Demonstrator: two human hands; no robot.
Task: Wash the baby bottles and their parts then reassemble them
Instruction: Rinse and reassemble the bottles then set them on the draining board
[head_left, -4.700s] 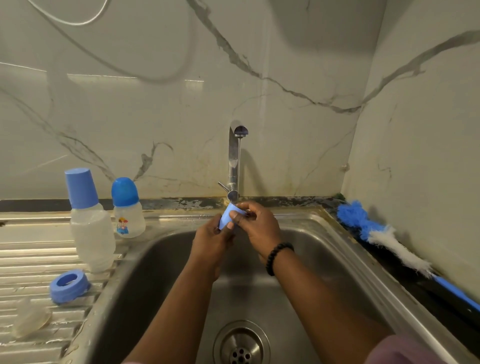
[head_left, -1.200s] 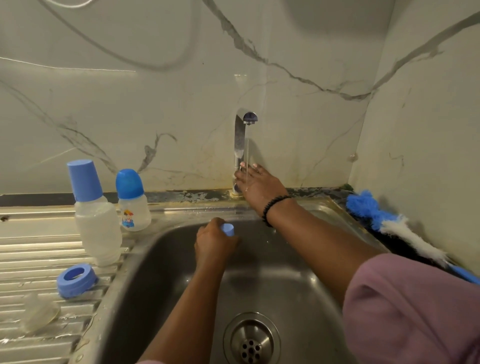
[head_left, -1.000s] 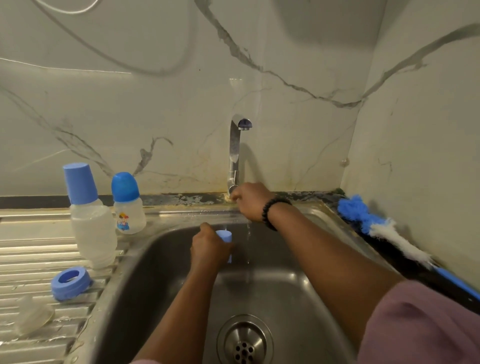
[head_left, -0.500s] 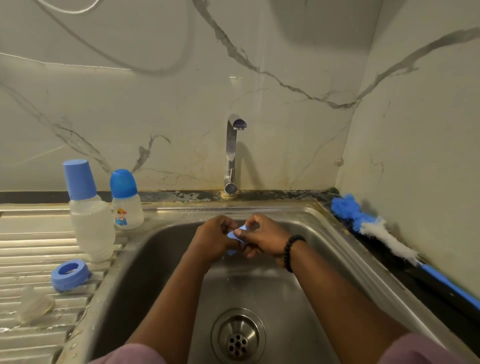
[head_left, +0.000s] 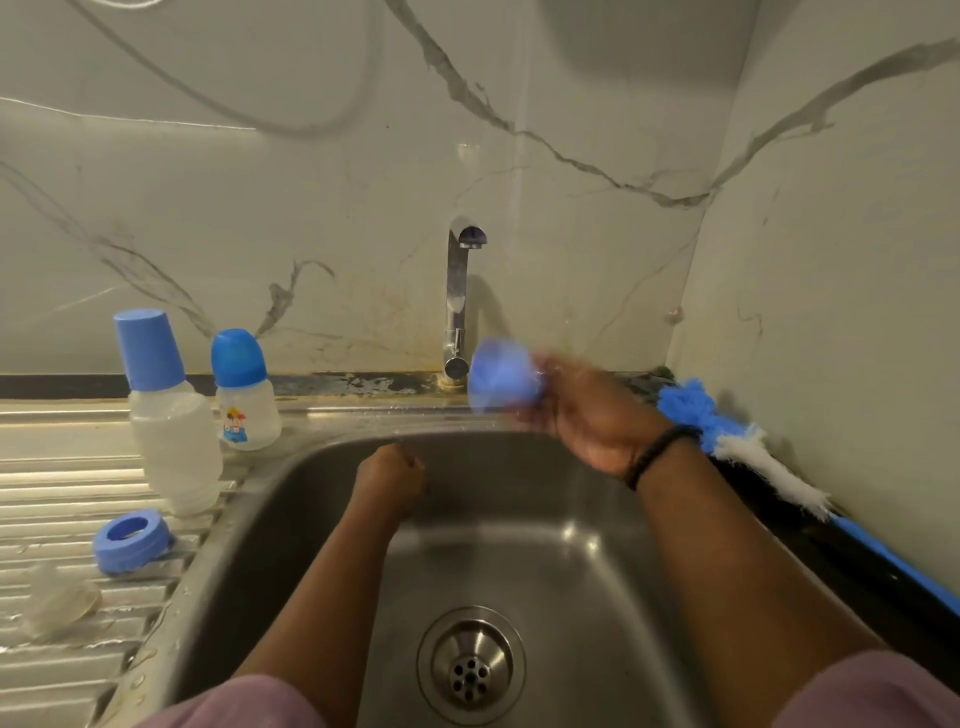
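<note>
A: Can any writing be read?

B: None. The small clear plastic baby bottle with the rounded blue cap carries a cartoon print, but no legible words. The taller cloudy plastic bottle with the flat-topped blue cap is plain.

A: Where is the piece being washed?

B: The blue plastic bottle cap is in the right hand, whose fingers grip it above the back rim of the stainless steel sink, just beside the base of the chrome tap. It is motion-blurred; its long axis looks roughly level, the wider end pointing left, though that cannot be told for sure.

A: And the other hand?

B: The left hand is clenched in a fist and holds nothing, low inside the basin near its back wall.

A: What edges and room surround them?

B: The basin is open down to the round metal drain. On the ribbed drainboard at left stand both bottles, with a blue plastic screw ring and a clear silicone teat nearer the front. A blue-and-white fluffy bottle brush lies along the right wall.
</note>
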